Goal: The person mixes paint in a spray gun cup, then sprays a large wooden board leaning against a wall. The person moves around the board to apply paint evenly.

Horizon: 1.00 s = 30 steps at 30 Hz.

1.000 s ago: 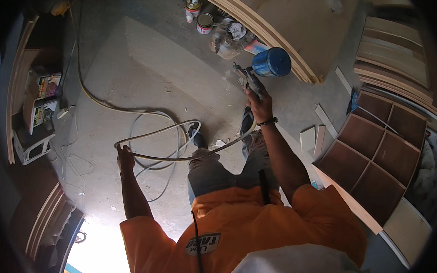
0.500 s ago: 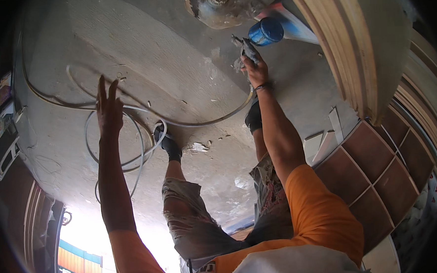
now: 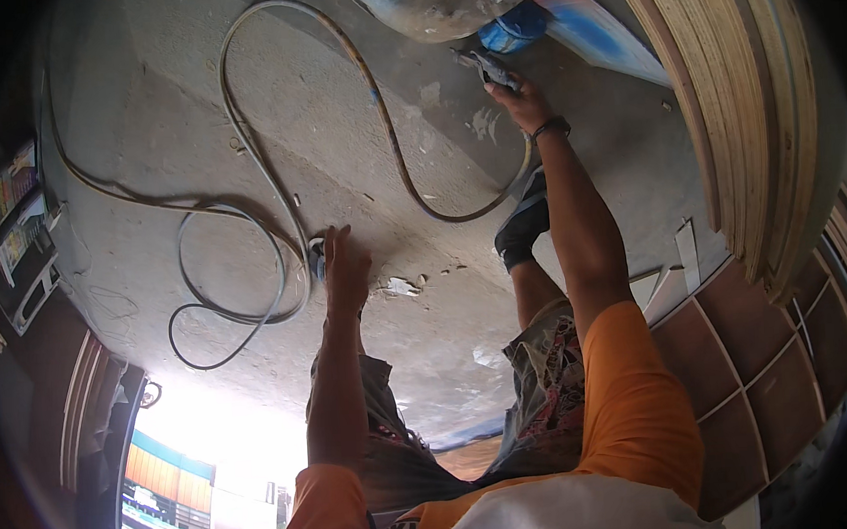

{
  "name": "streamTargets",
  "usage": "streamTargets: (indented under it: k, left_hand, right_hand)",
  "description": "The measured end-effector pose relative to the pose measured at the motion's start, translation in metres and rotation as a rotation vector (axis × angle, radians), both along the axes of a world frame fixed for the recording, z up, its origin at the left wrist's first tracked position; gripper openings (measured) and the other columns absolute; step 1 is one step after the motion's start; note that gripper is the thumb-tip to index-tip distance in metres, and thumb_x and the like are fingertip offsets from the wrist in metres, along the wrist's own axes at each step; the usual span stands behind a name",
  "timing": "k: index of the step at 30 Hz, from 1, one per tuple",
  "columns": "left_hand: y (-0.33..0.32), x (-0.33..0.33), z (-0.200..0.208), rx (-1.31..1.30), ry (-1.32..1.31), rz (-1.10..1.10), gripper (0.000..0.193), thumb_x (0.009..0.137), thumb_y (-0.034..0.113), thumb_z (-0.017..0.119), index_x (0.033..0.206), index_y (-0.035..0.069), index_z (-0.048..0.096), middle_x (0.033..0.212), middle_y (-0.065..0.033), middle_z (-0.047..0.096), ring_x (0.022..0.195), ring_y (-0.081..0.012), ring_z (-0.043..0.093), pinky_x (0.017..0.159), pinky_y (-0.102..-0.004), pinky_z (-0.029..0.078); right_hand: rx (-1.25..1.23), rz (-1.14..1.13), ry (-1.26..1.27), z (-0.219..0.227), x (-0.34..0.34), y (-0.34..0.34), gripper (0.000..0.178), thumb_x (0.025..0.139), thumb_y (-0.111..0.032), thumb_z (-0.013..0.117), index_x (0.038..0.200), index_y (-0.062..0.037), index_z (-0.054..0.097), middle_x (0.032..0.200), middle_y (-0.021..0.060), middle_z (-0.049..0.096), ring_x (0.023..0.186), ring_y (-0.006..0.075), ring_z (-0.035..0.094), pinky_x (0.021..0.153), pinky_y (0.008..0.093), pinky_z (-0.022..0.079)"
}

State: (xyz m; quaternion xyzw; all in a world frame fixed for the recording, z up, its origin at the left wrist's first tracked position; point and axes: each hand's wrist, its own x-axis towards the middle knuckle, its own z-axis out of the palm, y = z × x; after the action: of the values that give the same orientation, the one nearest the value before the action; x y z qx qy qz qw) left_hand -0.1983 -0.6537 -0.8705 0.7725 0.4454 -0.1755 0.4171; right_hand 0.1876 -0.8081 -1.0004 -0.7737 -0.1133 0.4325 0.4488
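Observation:
My right hand (image 3: 522, 101) is closed around a grey tool that looks like a spray gun (image 3: 490, 69). A hose (image 3: 393, 137) runs up to the hand from the floor. Right beside the gun's head is a blue container (image 3: 516, 28); whether it joins the gun or stands behind it I cannot tell. My left hand (image 3: 349, 268) is empty, fingers extended, in the air over my left shoe. The hose bends across the floor and lies in loops left of this hand.
A rounded, stained metal vessel (image 3: 439, 5) and a red, white and blue painted board (image 3: 608, 30) are at the top. Curved stacked wooden sheets (image 3: 750, 104) and a brown panelled piece (image 3: 726, 373) line the right. Scraps (image 3: 404, 286) litter the concrete floor.
My left hand has come down and to the right, away from the hose. The hose now makes a wide bend toward the top. My right hand still grips the gun, slightly farther up and right.

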Motion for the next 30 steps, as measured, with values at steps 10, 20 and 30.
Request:
streamTargets:
  k: [10,20,30]
  left_hand:
    - [-0.013,0.013,0.017,-0.205,0.012,0.164,0.048,0.087,0.025,0.065,0.128,0.007,0.048,0.126,-0.0217,0.052,0.110,-0.0376,0.058,0.092,-0.0435,0.048]
    - [-0.003,-0.114,0.046,-0.208,-0.013,0.212,0.048,0.089,0.032,0.060,0.130,0.009,0.047,0.129,-0.0198,0.052,0.121,-0.0394,0.050,0.099,-0.0459,0.042]
    - [0.034,-0.248,0.236,-0.251,0.286,0.358,0.049,0.085,0.030,0.066,0.126,0.008,0.051,0.123,-0.0213,0.056,0.112,-0.0384,0.056,0.092,-0.0460,0.047]
  right_hand:
    - [-0.077,0.139,-0.018,0.002,0.017,-0.004,0.062,0.076,-0.041,0.076,0.122,-0.0022,0.060,0.110,0.0088,0.065,0.101,0.0213,0.060,0.091,0.0348,0.044]
    - [-0.309,0.165,-0.166,0.008,0.017,-0.027,0.081,0.078,-0.038,0.074,0.142,-0.0028,0.039,0.140,0.0193,0.046,0.129,0.0295,0.044,0.105,0.0375,0.037]
    - [-0.527,0.224,0.015,0.223,-0.105,-0.128,0.066,0.077,-0.016,0.076,0.136,-0.0035,0.047,0.133,0.0163,0.052,0.124,0.0300,0.049,0.102,0.0406,0.040]
